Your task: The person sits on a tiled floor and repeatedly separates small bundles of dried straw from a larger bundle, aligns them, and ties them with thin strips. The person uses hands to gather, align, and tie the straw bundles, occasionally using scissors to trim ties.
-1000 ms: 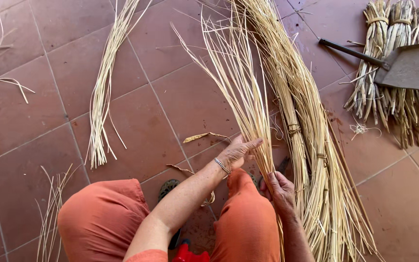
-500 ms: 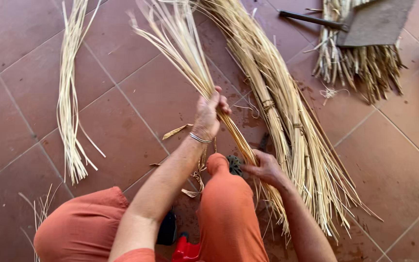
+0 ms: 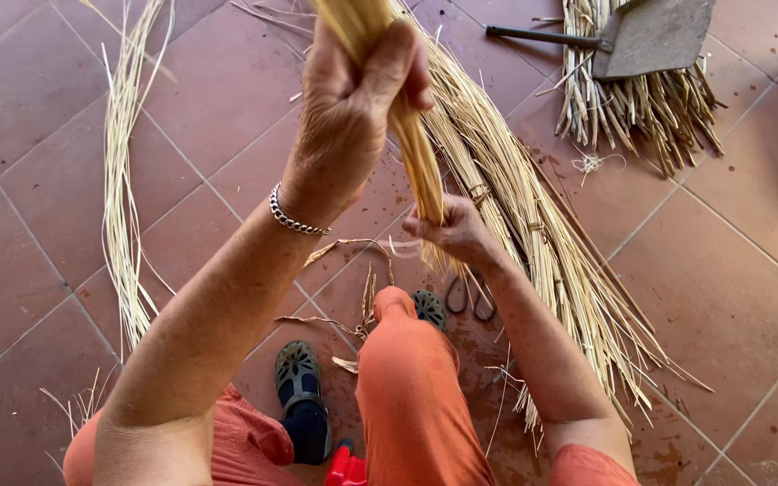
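Left hand (image 3: 353, 108) is raised close to the head camera, fist clamped round a thin bunch of straw stalks (image 3: 411, 148). Right hand (image 3: 456, 232) sits lower on the same bunch, fingers closed round it just above the floor. Hands well apart, one above the other, bunch running between them, tilted. Silver chain bracelet (image 3: 297, 219) on the left wrist.

Behind the held bunch: big straw sheaf (image 3: 542, 234) lying diagonally on the red floor tiles (image 3: 749, 270), tied with bands partway along. Right hand is just beside it; can't tell if touching. Scissors (image 3: 470, 295) on the tiles below the right hand. Thin loose strand bundle (image 3: 121, 180) well off to the left. Top right: shorter bundled stalks (image 3: 641, 112) with a flat metal blade tool (image 3: 650, 36) lying on them. Person seated, orange trousers (image 3: 411, 396), dark perforated shoes (image 3: 301, 378).
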`<act>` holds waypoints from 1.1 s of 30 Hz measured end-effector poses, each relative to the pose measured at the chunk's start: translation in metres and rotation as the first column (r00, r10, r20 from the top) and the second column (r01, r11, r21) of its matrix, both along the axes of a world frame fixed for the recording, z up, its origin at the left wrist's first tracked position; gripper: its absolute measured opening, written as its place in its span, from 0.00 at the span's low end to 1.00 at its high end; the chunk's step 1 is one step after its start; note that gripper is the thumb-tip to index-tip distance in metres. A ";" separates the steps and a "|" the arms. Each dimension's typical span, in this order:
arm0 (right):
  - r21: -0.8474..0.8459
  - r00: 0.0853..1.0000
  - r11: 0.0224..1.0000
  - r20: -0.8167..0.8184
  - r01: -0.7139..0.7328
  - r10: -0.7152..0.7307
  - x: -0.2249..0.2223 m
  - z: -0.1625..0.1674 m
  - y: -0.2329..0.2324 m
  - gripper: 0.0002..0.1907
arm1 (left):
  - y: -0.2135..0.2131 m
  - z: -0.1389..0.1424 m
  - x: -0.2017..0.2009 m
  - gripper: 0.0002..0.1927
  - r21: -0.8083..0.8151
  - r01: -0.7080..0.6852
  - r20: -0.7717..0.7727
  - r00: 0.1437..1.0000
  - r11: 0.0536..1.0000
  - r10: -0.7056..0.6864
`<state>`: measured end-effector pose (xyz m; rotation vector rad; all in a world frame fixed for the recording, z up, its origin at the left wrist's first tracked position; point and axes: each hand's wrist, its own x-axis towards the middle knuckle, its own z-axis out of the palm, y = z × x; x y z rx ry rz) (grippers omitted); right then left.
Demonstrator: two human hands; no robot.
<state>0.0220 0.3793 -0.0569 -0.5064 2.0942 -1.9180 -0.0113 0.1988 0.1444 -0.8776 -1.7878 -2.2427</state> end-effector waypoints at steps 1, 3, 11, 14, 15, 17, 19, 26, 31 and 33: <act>-0.008 1.000 1.000 -0.030 0.008 -0.008 -0.009 0.007 -0.003 0.09 | 0.002 0.012 -0.002 0.08 -0.032 0.005 -0.074 0.997 0.999 -0.007; -0.024 0.996 0.999 -0.088 0.026 -0.028 -0.023 0.018 -0.008 0.08 | 0.006 0.031 -0.005 0.09 -0.067 0.011 -0.187 0.982 0.998 -0.023; 0.000 0.986 0.987 -0.047 0.161 -0.161 -0.059 0.010 -0.024 0.09 | 0.016 0.023 -0.031 0.11 -0.110 0.019 -0.178 0.983 0.994 -0.038; -0.024 0.987 0.989 -0.063 0.149 -0.150 -0.063 -0.016 -0.025 0.14 | 0.018 -0.016 -0.047 0.08 -0.126 -0.025 -0.185 0.983 0.992 0.001; -0.044 0.988 0.990 -0.074 0.136 -0.139 -0.065 -0.026 -0.026 0.17 | 0.021 -0.031 -0.052 0.08 -0.110 -0.075 -0.209 0.977 0.991 0.050; -0.029 0.985 0.987 -0.070 0.157 -0.159 -0.065 -0.047 -0.027 0.20 | 0.027 -0.064 -0.062 0.17 -0.073 -0.170 -0.249 0.957 0.983 0.147; -0.007 0.982 0.986 -0.089 0.164 -0.164 -0.067 -0.067 -0.028 0.23 | 0.025 -0.099 -0.064 0.18 -0.102 -0.157 -0.119 0.982 0.982 0.144; -0.043 0.985 0.985 -0.025 0.170 -0.171 -0.077 -0.103 -0.036 0.24 | 0.029 -0.166 -0.071 0.17 -0.051 -0.075 0.184 0.979 0.996 0.083; 0.034 0.987 0.988 0.035 0.153 -0.154 -0.081 -0.082 -0.041 0.19 | 0.003 -0.136 -0.081 0.24 -0.056 -0.215 0.220 0.950 0.975 0.222; 0.121 0.994 0.987 -0.003 0.105 -0.106 -0.079 -0.059 -0.037 0.16 | -0.026 -0.107 -0.087 0.25 0.002 -0.262 0.221 0.941 0.965 0.255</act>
